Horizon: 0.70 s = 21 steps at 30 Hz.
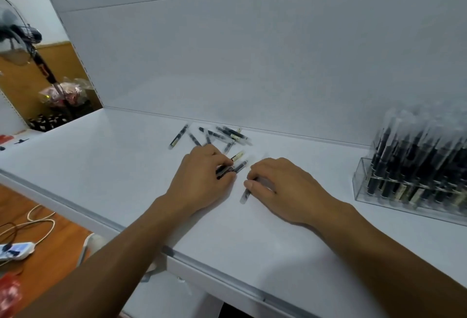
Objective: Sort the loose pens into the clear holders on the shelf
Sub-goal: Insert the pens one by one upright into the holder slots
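On the white shelf point(106, 171), my left hand point(202, 176) grips a few pens point(233, 166); my right hand point(283, 186) pinches another pen point(245, 195). Loose pens point(217, 135) lie beyond, clear holder point(361, 181) well right. An overfull grip could drop some.

My left hand point(202, 173) rests on the white shelf point(126, 166), fingers curled round a small bunch of pens point(236, 163) whose ends stick out to the right. Just beside it my right hand point(280, 186) pinches a single pen point(245, 195) lying on the shelf, its clear end pointing near, toward me. Farther back, loose pens point(222, 134) lie scattered close to the back wall. At the right stands a clear holder point(361, 178), packed with upright pens point(409, 156). Off to the left there is a fan point(15, 32) and, on the floor, a white cable point(38, 221).
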Motion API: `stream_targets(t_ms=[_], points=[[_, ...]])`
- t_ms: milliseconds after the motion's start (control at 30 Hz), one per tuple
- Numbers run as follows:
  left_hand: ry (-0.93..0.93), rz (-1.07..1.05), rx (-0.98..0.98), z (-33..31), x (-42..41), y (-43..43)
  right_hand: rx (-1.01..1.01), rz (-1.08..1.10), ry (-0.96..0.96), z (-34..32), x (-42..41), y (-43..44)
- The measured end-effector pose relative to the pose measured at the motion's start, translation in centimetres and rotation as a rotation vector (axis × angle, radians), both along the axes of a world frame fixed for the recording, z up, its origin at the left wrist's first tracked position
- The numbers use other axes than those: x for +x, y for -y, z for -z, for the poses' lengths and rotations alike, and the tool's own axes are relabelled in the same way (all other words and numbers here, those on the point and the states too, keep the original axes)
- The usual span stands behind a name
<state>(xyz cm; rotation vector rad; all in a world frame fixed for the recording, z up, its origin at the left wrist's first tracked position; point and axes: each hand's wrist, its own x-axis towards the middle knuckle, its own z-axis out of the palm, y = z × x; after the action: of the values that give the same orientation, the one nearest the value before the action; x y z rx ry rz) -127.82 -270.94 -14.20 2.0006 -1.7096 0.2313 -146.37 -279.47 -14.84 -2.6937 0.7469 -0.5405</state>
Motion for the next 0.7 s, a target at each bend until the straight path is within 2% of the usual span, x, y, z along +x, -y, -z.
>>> stream_targets(t_ms=[200,433,567,700], points=[[-0.011,-0.112,0.26,-1.5,-0.7,1.1,0.036,0.092,0.064,-0.2,-0.8,-0.1],[0.131,-0.164,0.569,-3.4,-1.8,3.2,0.08,0.246,-0.012,-0.1,-1.2,0.0],[0.108,-0.159,0.601,-3.6,-1.9,3.5,0.125,0.263,0.006,-0.1,-1.3,-0.2],[-0.039,-0.137,0.477,-2.6,-2.3,2.9,0.233,0.27,0.041,-0.7,-1.4,-0.2]])
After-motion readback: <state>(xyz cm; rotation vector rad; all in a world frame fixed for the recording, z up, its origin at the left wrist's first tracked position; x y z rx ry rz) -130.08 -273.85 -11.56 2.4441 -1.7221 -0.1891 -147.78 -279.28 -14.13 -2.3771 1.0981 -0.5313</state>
